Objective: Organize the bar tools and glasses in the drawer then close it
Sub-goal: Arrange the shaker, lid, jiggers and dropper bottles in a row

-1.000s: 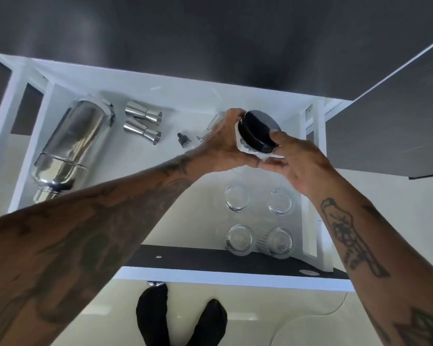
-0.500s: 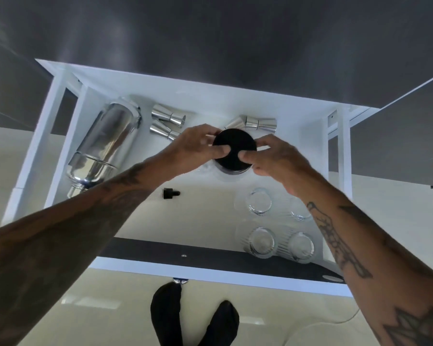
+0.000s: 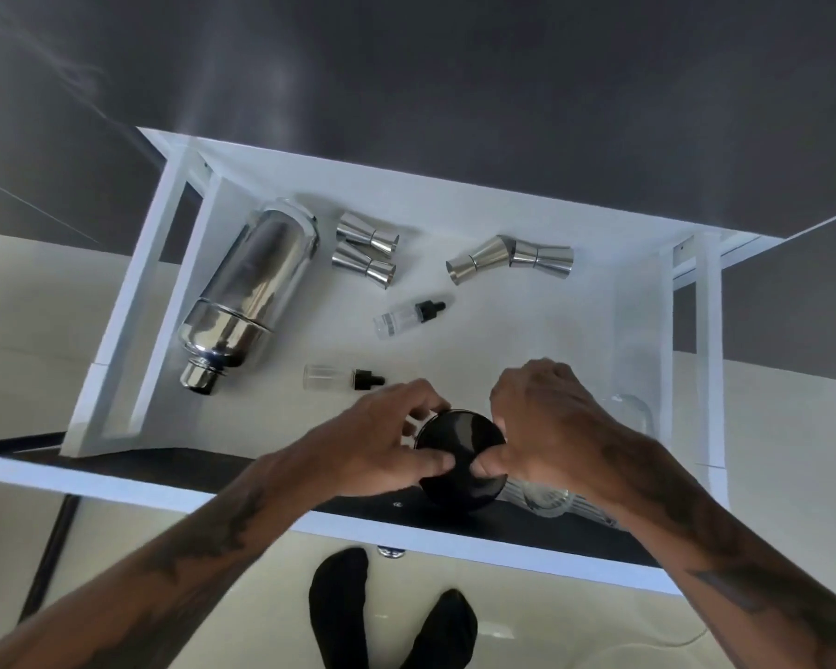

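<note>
The white drawer point(image 3: 271, 429) stands pulled open below me. My left hand point(image 3: 382, 446) and my right hand point(image 3: 546, 417) both grip a round black-lidded container point(image 3: 459, 451) near the drawer's front edge. A chrome cocktail shaker point(image 3: 249, 289) lies at the left. Two steel jiggers point(image 3: 365, 253) lie side by side behind it, and two more jiggers point(image 3: 510, 260) lie at the back right. Two small clear dropper bottles point(image 3: 409, 318) point(image 3: 341, 378) lie in the middle. Clear glasses point(image 3: 551, 499) sit under my right wrist, mostly hidden.
A dark counter point(image 3: 454, 89) overhangs the drawer at the back. The drawer's front panel point(image 3: 165, 485) runs across below my hands. My feet in black socks point(image 3: 392, 615) stand on the pale floor beneath. A thin black leg point(image 3: 49, 557) rises at the left.
Both hands have carried the black-lidded container from the drawer's back toward its front edge. The dropper bottles and right-hand jiggers are now uncovered, and the view has shifted.
</note>
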